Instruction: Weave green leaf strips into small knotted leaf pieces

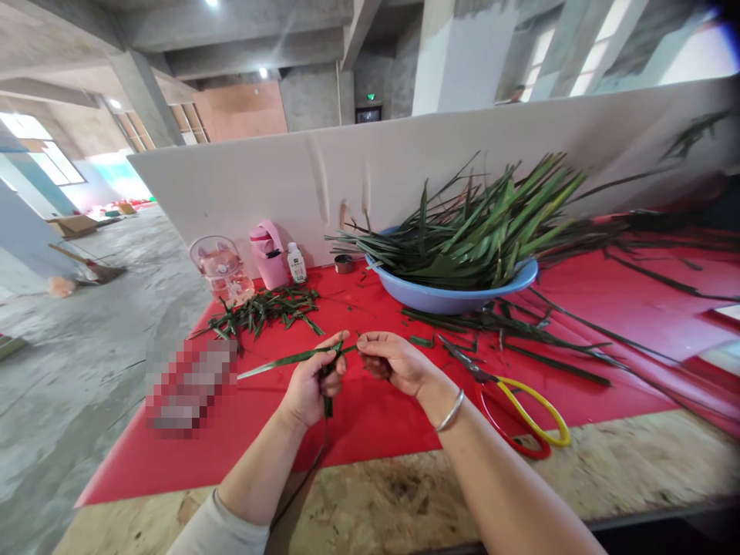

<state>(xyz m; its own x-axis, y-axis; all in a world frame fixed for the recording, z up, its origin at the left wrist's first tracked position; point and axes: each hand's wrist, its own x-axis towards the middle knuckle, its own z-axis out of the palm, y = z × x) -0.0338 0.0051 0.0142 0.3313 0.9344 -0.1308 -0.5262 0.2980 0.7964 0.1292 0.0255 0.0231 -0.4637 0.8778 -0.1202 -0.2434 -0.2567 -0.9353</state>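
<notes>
Red sheeting (375, 439) covers the surface (393, 493), where a blue basin (451, 299) holds a heap of long green leaves (497, 223) spilling over its rim; a pinkish see-through jug (223, 266), pink bottle carrier (271, 260), white bottle (297, 264) and small round tin (343, 264) stand to its left, contents unclear. Nearer the front, the left hand (311, 381) has its fingers curled tightly around a green leaf strip (286, 360), whose end the right hand (398, 361) pinches in its fingers.
</notes>
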